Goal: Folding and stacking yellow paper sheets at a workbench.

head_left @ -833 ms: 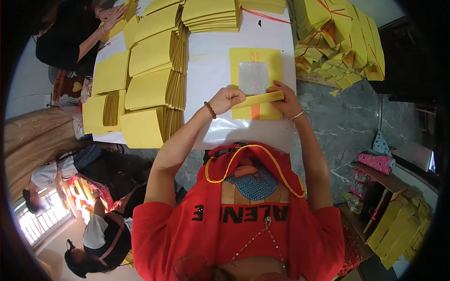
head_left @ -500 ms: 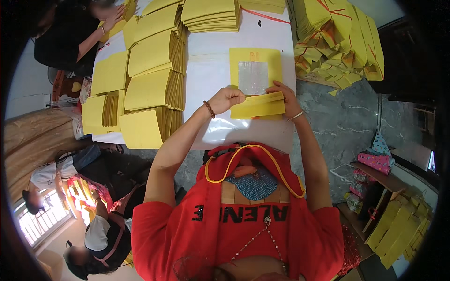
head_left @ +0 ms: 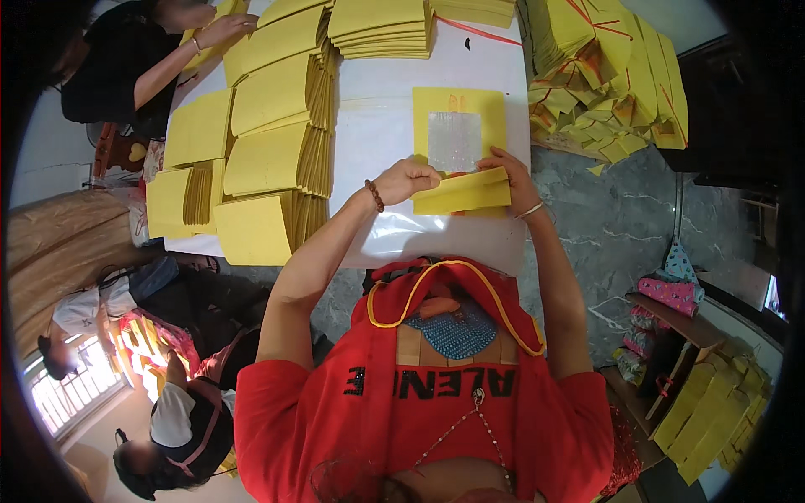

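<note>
On the white-covered table lies a sheet of yellow paper point(head_left: 492, 113) with a silver rectangle point(head_left: 454, 138) in its middle and an orange mark above it. The sheet's near edge is turned up into a folded flap point(head_left: 465, 197). My left hand point(head_left: 408, 179), closed in a pinch, holds the flap's left end. At the other end, my right hand point(head_left: 514, 178) grips the flap, thumb and fingers around its right edge. The flap is raised a little off the sheet and covers part of the silver.
Stacks of folded yellow paper point(head_left: 272, 155) fill the table's left side, and another stack point(head_left: 381, 29) lies at the far edge. Bundles of yellow paper with red ties point(head_left: 604, 75) are piled right of the table. A co-worker's hand point(head_left: 226, 29) works at the far left.
The flap's upper edge now slants more, and its left end sits slightly lower. My hands stay nearly in place. The co-worker's hand at the far left has moved right.
</note>
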`<state>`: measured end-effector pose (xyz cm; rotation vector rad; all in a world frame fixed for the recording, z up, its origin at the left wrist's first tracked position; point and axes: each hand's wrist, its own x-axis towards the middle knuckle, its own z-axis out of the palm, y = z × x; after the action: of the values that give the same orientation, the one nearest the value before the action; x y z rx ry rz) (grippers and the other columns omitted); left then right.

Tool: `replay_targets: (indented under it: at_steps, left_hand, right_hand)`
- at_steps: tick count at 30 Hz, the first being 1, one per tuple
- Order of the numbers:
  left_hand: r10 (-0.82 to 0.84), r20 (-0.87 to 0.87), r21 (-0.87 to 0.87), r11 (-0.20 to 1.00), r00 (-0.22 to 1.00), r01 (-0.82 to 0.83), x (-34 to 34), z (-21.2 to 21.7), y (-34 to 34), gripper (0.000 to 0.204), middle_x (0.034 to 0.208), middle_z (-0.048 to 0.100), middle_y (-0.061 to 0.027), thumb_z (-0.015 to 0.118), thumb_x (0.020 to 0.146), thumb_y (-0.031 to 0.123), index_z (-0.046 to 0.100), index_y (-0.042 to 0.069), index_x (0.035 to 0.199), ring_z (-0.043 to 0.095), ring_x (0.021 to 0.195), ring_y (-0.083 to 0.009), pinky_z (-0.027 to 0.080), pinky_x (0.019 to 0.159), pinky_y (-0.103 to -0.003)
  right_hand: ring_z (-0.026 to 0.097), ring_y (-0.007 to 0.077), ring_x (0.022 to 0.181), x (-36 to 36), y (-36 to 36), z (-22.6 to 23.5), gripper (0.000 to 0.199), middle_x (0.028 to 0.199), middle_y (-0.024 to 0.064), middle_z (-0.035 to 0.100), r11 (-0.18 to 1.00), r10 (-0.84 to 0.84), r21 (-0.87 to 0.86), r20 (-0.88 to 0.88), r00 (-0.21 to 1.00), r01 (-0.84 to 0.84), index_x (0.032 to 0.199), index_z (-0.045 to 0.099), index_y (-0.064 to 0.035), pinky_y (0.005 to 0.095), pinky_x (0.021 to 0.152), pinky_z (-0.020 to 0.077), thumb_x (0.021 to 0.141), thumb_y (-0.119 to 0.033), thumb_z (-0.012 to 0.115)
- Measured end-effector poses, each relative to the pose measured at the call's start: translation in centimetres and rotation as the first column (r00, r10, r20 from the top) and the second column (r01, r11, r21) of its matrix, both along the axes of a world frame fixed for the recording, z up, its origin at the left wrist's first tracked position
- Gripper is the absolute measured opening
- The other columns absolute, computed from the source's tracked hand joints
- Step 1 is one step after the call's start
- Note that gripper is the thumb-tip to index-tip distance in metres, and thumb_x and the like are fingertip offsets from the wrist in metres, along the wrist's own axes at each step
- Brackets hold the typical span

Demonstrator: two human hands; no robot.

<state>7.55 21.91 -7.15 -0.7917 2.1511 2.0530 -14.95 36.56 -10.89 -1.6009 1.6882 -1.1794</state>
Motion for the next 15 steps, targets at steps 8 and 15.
replay_targets:
  at_steps: [8, 15]
  left_hand:
    - [0.024, -0.036, 0.019, 1.0, 0.999, -0.023, 0.3, 0.2, 0.3, 0.02, 0.081, 0.063, -0.004, 0.052, 0.085, 0.012, 0.065, 0.002, 0.096, 0.056, 0.075, -0.0094, 0.045, 0.068, -0.024]
    - [0.32, -0.202, -0.376, 0.847, 0.926, -0.375, 1.0, 1.8, 1.1, 0.035, 0.094, 0.061, -0.0101, 0.041, 0.077, -0.003, 0.06, 0.003, 0.106, 0.055, 0.086, -0.0198, 0.045, 0.078, -0.029]
  right_hand:
    - [0.049, 0.0287, 0.116, 0.3, 0.0, 0.2, 0.031, 0.102, 0.0063, 0.064, 1.0, -0.023, -0.016, -0.014, 1.0, 0.023, 0.1, 0.063, -0.0126, 0.0377, 0.096, 0.0364, 0.069, -0.014, 0.069]
    - [0.052, 0.0311, 0.111, -0.3, -0.2, -0.4, 0.03, 0.1, 0.0073, 0.064, 0.996, 0.022, -0.084, 0.009, 1.0, -0.021, 0.099, 0.062, -0.0102, 0.0391, 0.097, 0.0378, 0.07, -0.011, 0.067]
